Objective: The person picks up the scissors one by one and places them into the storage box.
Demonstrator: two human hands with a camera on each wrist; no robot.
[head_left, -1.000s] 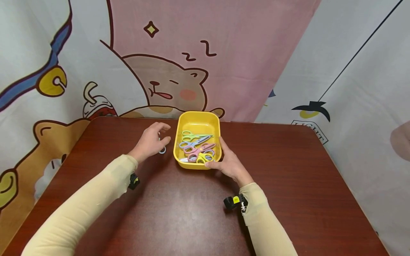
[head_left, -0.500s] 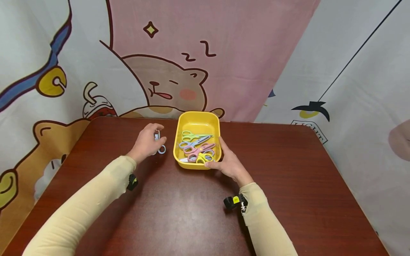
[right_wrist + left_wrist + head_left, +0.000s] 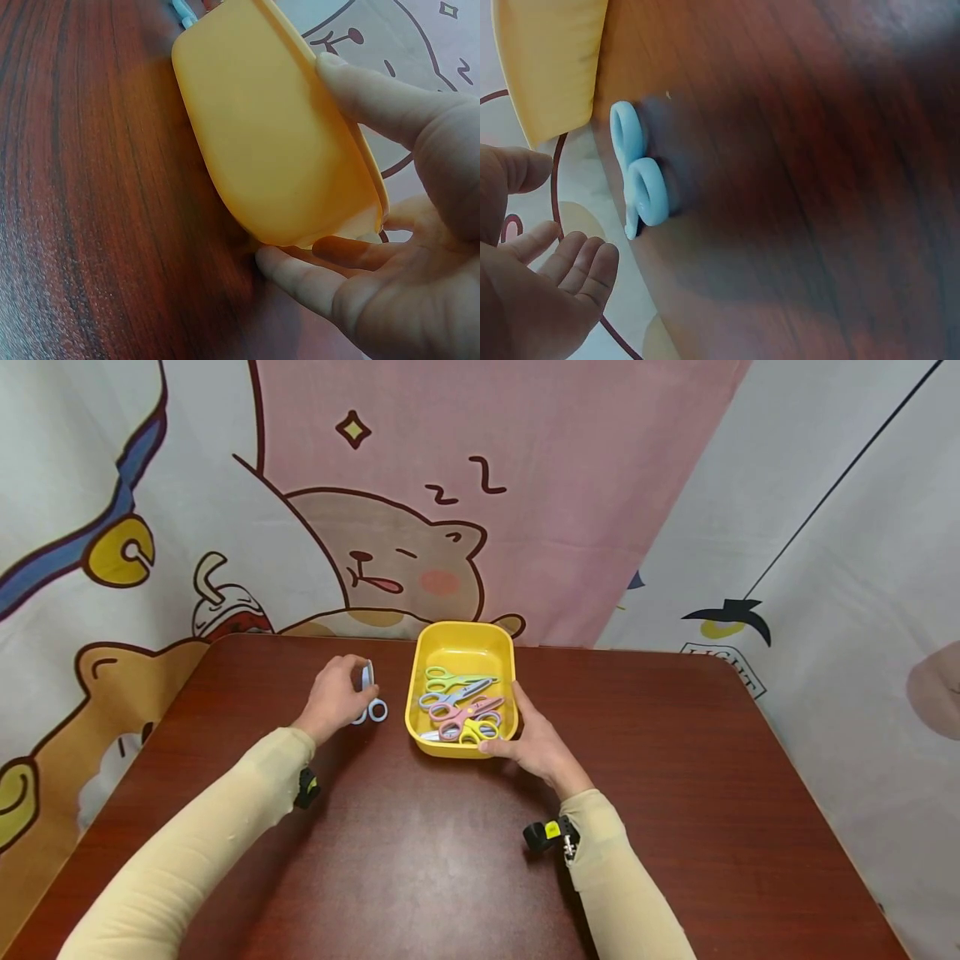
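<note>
Light blue scissors lie on the table left of the yellow tray, handle loops towards me. My left hand hovers over them, partly covering them in the head view. In the left wrist view, its fingers and thumb are spread apart, and the scissors' loops rest on the wood beyond them. My right hand holds the tray's near right corner, thumb on the rim and fingers along the side. Inside the tray lie green scissors, blue scissors, pink scissors and yellow scissors.
The brown wooden table stretches to both sides and towards me. Behind it hangs a printed curtain, close to the tray's far end. A black camera is strapped at each wrist.
My left hand has drawn back to the left and slightly towards me, uncovering more of the light blue scissors. The right hand and tray have stayed in place.
</note>
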